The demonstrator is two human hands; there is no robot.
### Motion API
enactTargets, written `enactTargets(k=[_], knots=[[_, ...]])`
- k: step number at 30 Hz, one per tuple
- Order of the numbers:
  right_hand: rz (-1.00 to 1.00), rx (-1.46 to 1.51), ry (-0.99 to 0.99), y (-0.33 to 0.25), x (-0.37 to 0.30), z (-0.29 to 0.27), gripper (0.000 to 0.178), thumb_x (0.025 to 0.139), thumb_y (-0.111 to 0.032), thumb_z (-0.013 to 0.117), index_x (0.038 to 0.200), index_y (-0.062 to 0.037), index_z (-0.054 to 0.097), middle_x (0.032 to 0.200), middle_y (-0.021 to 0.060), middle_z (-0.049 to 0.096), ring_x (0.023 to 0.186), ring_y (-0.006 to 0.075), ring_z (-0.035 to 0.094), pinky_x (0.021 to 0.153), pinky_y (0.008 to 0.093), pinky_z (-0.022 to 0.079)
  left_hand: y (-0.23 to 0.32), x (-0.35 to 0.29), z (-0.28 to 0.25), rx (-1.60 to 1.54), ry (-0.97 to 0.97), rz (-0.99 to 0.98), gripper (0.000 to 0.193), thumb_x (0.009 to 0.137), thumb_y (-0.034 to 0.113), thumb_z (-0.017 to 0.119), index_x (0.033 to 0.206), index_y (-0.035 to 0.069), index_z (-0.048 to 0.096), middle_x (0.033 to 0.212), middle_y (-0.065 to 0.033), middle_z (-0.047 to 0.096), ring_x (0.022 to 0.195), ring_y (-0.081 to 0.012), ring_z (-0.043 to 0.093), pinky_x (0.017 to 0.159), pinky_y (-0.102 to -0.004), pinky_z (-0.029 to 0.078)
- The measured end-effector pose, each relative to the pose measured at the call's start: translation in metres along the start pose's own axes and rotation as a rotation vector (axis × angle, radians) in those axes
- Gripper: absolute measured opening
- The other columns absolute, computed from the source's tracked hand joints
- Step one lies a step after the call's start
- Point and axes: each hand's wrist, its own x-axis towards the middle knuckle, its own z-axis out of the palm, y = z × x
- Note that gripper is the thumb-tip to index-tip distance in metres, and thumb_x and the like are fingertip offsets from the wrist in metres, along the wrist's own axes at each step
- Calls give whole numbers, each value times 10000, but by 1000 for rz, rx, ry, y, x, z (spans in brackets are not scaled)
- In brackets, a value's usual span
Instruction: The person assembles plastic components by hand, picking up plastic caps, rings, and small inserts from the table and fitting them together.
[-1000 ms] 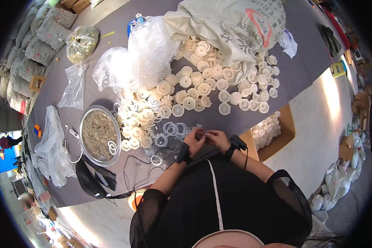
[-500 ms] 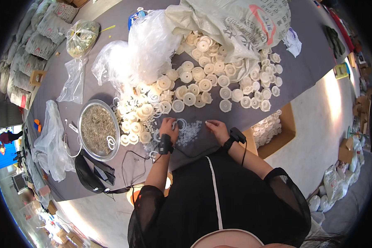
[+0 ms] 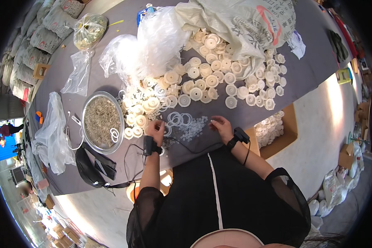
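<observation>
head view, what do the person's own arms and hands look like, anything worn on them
The left hand and right hand are ungloved. Each wrist wears a black band with a boxy black device, the left device and right device; a thin dark cable runs from the right one. The sleeves are black and sheer, leaving the forearms bare.

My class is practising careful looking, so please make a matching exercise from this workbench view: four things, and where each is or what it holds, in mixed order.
Things:
1. Left hand
2. Metal tray
3. Right hand
4. Cardboard box

Places and contents:
A. Off the table, holding white parts
B. Just right of the small clear pieces
C. Between the tray and the small clear pieces
D. Heaped with small brownish pieces

Right pairs: 1-C, 2-D, 3-B, 4-A
</observation>
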Motion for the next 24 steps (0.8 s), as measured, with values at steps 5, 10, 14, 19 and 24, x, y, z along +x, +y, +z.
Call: enactTargets(k=[5, 10, 14, 19, 24], knots=[[84, -12, -30, 17, -6, 0, 204, 802, -144, 550, 961, -18, 545, 789, 76, 605, 667, 129, 571, 607, 232, 449, 24, -30, 2, 427, -192, 196, 140, 676, 150, 627, 764, 69, 555, 745, -84, 528, 699, -263, 538, 588, -326, 435], [137, 80, -56, 23, -12, 11, 212, 807, -156, 541, 968, -20, 544, 777, 71, 601, 669, 132, 572, 605, 235, 446, 23, -39, 1, 453, -133, 255, 155, 689, 150, 609, 811, 74, 552, 800, -87, 519, 722, -267, 533, 605, -342, 437], [135, 78, -90, 29, -14, 19, 200, 804, -152, 547, 959, -26, 545, 798, 73, 598, 682, 131, 570, 615, 238, 451, 33, -41, 13, 490, -266, 346, 197, 677, 148, 606, 856, 83, 556, 822, -82, 510, 728, -264, 531, 620, -345, 437], [133, 38, -145, 30, -19, 32, 206, 795, -145, 558, 964, -29, 540, 804, 72, 594, 699, 140, 570, 640, 248, 456, 23, -36, 34, 667, -332, 464, 209, 647, 121, 595, 853, 93, 566, 813, -84, 501, 810, -268, 506, 655, -359, 413], [130, 59, -210, 29, -22, 34, 220, 797, -143, 556, 984, -29, 533, 823, 77, 596, 711, 145, 572, 658, 254, 462, 36, -37, 36, 453, -222, 571, 269, 598, 61, 594, 865, 74, 562, 864, -107, 528, 820, -300, 502, 706, -370, 409]])
